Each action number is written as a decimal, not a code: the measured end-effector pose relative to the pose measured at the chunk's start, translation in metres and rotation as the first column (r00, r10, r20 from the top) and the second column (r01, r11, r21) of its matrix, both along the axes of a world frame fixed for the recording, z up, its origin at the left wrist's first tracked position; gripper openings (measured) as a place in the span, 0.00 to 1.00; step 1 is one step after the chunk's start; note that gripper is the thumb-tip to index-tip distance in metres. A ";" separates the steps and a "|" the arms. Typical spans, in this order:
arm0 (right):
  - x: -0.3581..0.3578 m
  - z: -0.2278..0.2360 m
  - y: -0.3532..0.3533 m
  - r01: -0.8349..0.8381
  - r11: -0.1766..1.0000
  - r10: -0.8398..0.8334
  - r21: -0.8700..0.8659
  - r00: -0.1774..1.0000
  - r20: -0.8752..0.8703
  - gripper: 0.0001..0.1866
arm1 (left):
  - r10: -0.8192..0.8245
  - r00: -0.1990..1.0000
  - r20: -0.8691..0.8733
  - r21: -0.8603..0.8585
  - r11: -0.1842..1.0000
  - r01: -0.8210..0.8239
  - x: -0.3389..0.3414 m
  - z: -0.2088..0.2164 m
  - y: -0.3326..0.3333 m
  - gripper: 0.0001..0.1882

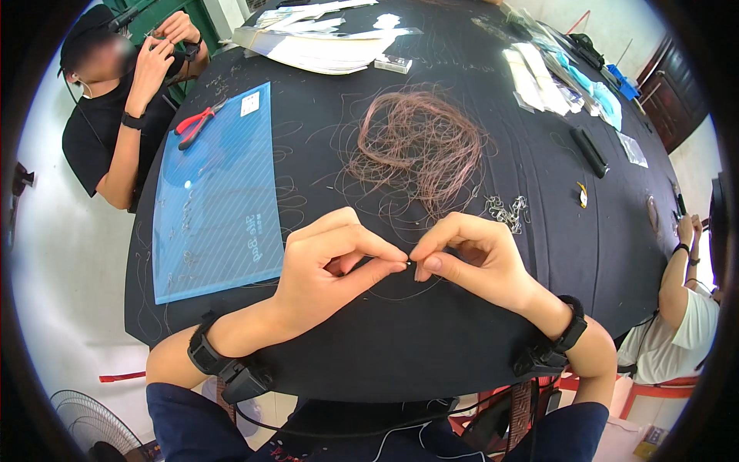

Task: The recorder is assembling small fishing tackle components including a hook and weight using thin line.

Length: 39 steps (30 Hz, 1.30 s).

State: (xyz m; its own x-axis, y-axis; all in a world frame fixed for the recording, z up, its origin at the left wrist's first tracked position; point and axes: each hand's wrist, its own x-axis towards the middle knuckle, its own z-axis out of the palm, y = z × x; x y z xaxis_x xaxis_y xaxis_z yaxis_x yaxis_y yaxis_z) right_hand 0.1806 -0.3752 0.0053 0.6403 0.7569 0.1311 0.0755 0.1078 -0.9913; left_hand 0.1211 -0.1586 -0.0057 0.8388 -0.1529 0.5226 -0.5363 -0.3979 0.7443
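Nearest the camera were your navy sleeves (185, 423), at the lower edge of the frame, and out of them came your forearms, each with a black strap (206, 350) round the wrist. They reached over the black worktop (346, 354). Your left hand (327, 266) was just below the middle of the frame, thumb and forefinger pressed together on a tiny bit (409, 262) whose end showed at the fingertips. Your right hand (485, 258) came close from the other side, thumb and forefinger curled near each other beside the bit; whether they pinched anything, I could not tell. The bit was above the worktop, between your two hands, and too small to make out further.

Higher in the frame, a tangle (454, 158) of brownish strands spread over the worktop, with loose loops around it. A silvery coil (508, 212) lay just right of the tangle's lower end. At the left, a blue folder (219, 223) lay flat, with red-handled pliers (206, 117) on its upper part. White sheets (315, 55) lay at the top, a small box (393, 64) beside them. At the upper right were white strips (539, 77) and a black case (590, 152). A co-worker (96, 150) in black was at the upper left, both hands raised.
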 end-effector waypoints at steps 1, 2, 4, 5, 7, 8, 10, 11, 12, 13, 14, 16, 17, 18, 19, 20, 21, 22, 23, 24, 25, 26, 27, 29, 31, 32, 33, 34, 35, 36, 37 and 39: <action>-0.002 -0.001 0.002 0.041 0.999 -0.042 0.017 0.999 0.033 0.05 | 0.000 1.000 -0.001 -0.003 1.000 0.000 0.000 0.001 -0.001 0.10; -0.002 -0.003 0.001 0.043 0.999 -0.043 0.017 0.999 0.032 0.05 | 0.000 1.000 -0.003 -0.007 1.000 0.000 0.000 0.001 -0.001 0.10; 0.000 -0.005 -0.001 0.077 0.997 -0.077 0.003 0.987 0.141 0.09 | -0.006 1.000 -0.006 -0.001 1.000 0.006 0.000 0.001 -0.001 0.10; 0.000 -0.007 -0.002 0.078 0.997 -0.078 0.003 0.987 0.140 0.09 | -0.012 1.000 -0.008 0.005 1.000 0.012 -0.001 0.001 -0.001 0.10; 0.002 -0.009 -0.004 0.015 0.999 -0.004 -0.038 0.963 0.270 0.13 | -0.016 1.000 -0.019 -0.008 1.000 0.016 -0.002 0.003 -0.002 0.10; 0.002 -0.010 -0.004 0.016 0.999 -0.006 -0.037 0.963 0.268 0.13 | -0.020 0.999 -0.029 -0.021 1.000 0.019 -0.002 0.004 -0.003 0.10; 0.000 -0.012 -0.003 0.006 1.000 -0.008 0.011 0.977 0.214 0.13 | -0.052 0.999 -0.004 -0.028 0.998 0.052 0.000 0.005 -0.003 0.10; 0.000 -0.011 -0.002 0.006 1.000 -0.009 0.012 0.977 0.213 0.13 | -0.083 0.996 0.022 -0.033 0.996 0.084 0.000 0.006 -0.003 0.10; -0.001 -0.011 -0.001 -0.022 0.999 0.015 0.033 0.980 0.199 0.13 | -0.083 0.996 0.021 -0.032 0.996 0.084 -0.001 0.006 -0.003 0.10; -0.001 -0.011 -0.001 -0.048 0.997 0.038 0.053 0.982 0.185 0.12 | -0.104 0.994 -0.013 -0.026 0.994 0.104 -0.001 0.007 -0.003 0.10; -0.001 -0.010 -0.001 -0.047 0.997 0.037 0.053 0.982 0.184 0.12 | -0.125 0.991 -0.047 -0.021 0.992 0.124 -0.002 0.008 -0.003 0.10; -0.002 -0.009 -0.001 -0.073 0.996 0.063 0.060 0.987 0.145 0.11 | -0.149 0.988 -0.036 -0.022 0.989 0.148 -0.001 0.005 -0.001 0.10; -0.002 -0.009 -0.001 -0.072 0.996 0.062 0.060 0.988 0.145 0.11 | -0.172 0.985 -0.024 -0.023 0.985 0.171 0.000 0.005 -0.001 0.10; -0.001 -0.008 -0.002 -0.088 0.995 0.078 0.054 0.984 0.162 0.11 | -0.173 0.985 -0.024 -0.023 0.985 0.172 0.000 0.005 -0.001 0.10; -0.001 -0.008 -0.002 -0.103 0.994 0.093 0.049 0.979 0.180 0.11 | -0.196 0.980 -0.022 -0.017 0.981 0.196 0.000 0.006 -0.001 0.10; -0.001 -0.008 -0.002 -0.101 0.994 0.091 0.049 0.980 0.179 0.11 | -0.219 0.975 -0.019 -0.012 0.976 0.219 0.000 0.006 -0.001 0.10; -0.001 -0.008 -0.003 -0.118 0.992 0.111 0.032 0.977 0.180 0.11 | -0.221 0.975 -0.020 -0.011 0.975 0.221 0.000 0.006 -0.001 0.10; -0.001 -0.008 -0.003 -0.136 0.991 0.131 0.015 0.975 0.180 0.11 | -0.237 0.972 -0.006 0.001 0.972 0.237 -0.001 0.006 -0.001 0.10; -0.001 -0.007 -0.003 -0.135 0.991 0.130 0.016 0.975 0.181 0.11 | -0.252 0.968 0.007 0.014 0.968 0.252 -0.001 0.006 -0.001 0.10; -0.001 -0.006 -0.003 -0.160 0.987 0.156 0.012 0.975 0.161 0.11 | -0.253 0.967 0.007 0.014 0.967 0.253 -0.001 0.006 -0.001 0.10; -0.002 -0.006 -0.003 -0.186 0.983 0.183 0.007 0.973 0.140 0.11 | -0.258 0.966 0.021 0.013 0.966 0.258 0.000 0.004 -0.001 0.10; -0.003 -0.005 -0.003 -0.185 0.983 0.182 0.007 0.973 0.139 0.11 | -0.263 0.964 0.035 0.011 0.965 0.263 0.000 0.004 -0.001 0.10; -0.004 -0.003 -0.002 -0.197 0.980 0.196 0.019 0.979 0.064 0.11 | -0.263 0.964 0.035 0.011 0.965 0.263 0.000 0.003 -0.001 0.10; -0.004 -0.003 -0.003 -0.209 0.977 0.210 0.033 0.978 -0.011 0.11 | -0.291 0.956 0.028 0.008 0.957 0.291 0.000 0.003 -0.001 0.09; -0.003 -0.005 -0.003 -0.223 0.975 0.223 0.018 0.975 0.020 0.11 | -0.299 0.954 0.019 0.011 0.954 0.298 0.000 0.004 0.000 0.09; -0.003 -0.006 -0.003 -0.223 0.975 0.223 0.018 0.975 0.020 0.11 | -0.306 0.952 0.010 0.014 0.952 0.306 -0.001 0.004 0.000 0.09; -0.003 -0.006 -0.003 -0.227 0.974 0.226 0.002 0.974 0.030 0.11 | -0.306 0.952 0.010 0.014 0.952 0.306 0.000 0.004 0.000 0.09; -0.003 -0.006 -0.003 -0.229 0.973 0.230 -0.014 0.972 0.039 0.11 | -0.309 0.951 0.019 0.016 0.951 0.309 0.000 0.004 -0.001 0.09; -0.003 -0.007 -0.003 -0.229 0.973 0.229 -0.014 0.973 0.039 0.11 | -0.312 0.950 0.027 0.018 0.950 0.312 0.000 0.003 -0.001 0.09; -0.003 -0.007 -0.003 -0.229 0.973 0.229 -0.017 0.972 0.048 0.11 | -0.313 0.950 0.027 0.018 0.950 0.312 0.000 0.004 -0.001 0.09; -0.003 -0.007 -0.003 -0.229 0.973 0.230 -0.020 0.972 0.057 0.11 | -0.313 0.949 0.025 0.016 0.950 0.313 0.000 0.004 -0.002 0.09; -0.003 -0.007 -0.003 -0.229 0.973 0.230 -0.022 0.972 0.042 0.11 | -0.314 0.949 0.022 0.015 0.949 0.314 0.000 0.003 -0.001 0.09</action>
State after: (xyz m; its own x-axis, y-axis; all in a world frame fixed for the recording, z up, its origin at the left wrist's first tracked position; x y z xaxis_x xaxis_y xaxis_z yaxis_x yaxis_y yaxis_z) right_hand 0.1777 -0.3782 -0.0014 0.4430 0.8853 0.1412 0.0943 0.1105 -0.9894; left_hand 0.1215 -0.1601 -0.0023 0.7350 -0.4121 0.5385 -0.6527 -0.2148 0.7265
